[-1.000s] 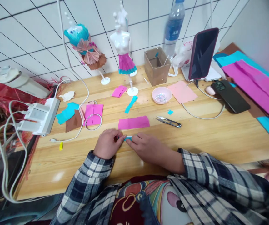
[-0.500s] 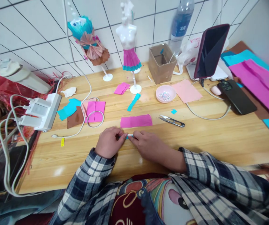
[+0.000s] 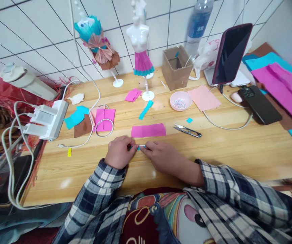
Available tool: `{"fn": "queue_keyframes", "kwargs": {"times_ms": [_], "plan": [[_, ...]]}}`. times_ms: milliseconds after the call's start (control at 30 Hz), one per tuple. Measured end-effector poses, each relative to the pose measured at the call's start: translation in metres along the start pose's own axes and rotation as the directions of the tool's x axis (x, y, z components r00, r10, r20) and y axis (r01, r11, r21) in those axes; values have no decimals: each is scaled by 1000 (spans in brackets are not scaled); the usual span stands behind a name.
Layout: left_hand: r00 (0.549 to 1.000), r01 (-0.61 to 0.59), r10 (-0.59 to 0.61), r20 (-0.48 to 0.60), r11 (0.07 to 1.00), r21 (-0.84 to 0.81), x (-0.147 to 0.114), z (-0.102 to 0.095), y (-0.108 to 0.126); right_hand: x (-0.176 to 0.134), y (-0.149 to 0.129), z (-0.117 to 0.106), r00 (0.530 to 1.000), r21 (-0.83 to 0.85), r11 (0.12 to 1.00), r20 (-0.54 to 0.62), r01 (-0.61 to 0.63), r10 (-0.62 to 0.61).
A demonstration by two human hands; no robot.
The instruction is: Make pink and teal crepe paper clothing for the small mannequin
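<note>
Left hand [image 3: 119,152] and right hand [image 3: 162,156] are being engaged equally: a blue crepe strip [image 3: 139,148] is being pinched by both, lying parallel to and nearside of the magenta crepe strip [image 3: 148,130].

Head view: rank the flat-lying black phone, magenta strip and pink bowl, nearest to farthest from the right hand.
From the right hand:
1. Magenta strip: just beyond, slightly left.
2. Pink bowl: farther back, slightly right.
3. Black phone: far off right.

narrow blue strip [image 3: 142,147] with a white line along its top, crosswise between the hands [image 3: 119,152], ends hidden
</note>
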State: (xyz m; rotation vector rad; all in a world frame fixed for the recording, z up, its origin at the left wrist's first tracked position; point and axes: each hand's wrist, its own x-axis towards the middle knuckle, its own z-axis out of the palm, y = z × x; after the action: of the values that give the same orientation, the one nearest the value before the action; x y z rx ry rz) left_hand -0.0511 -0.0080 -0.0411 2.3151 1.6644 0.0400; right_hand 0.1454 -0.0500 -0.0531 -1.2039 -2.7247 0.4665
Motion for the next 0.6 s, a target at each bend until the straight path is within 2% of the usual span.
{"fn": "queue_keyframes", "kwargs": {"times_ms": [167,367,600], "plan": [[1000,30,-30,-3,999,-11,-2,-1,2,0,0,4,1000,-8,1000,-29,9,-9],[994,88,-90,-68,995,-35,-6,-6,8,0,-2,3,999,-5,1000,-45,0,0],[999,-43,40,-32,994,-102,-3,-2,0,0,-1,4,999,5,1000,-46,6,-6]]}}
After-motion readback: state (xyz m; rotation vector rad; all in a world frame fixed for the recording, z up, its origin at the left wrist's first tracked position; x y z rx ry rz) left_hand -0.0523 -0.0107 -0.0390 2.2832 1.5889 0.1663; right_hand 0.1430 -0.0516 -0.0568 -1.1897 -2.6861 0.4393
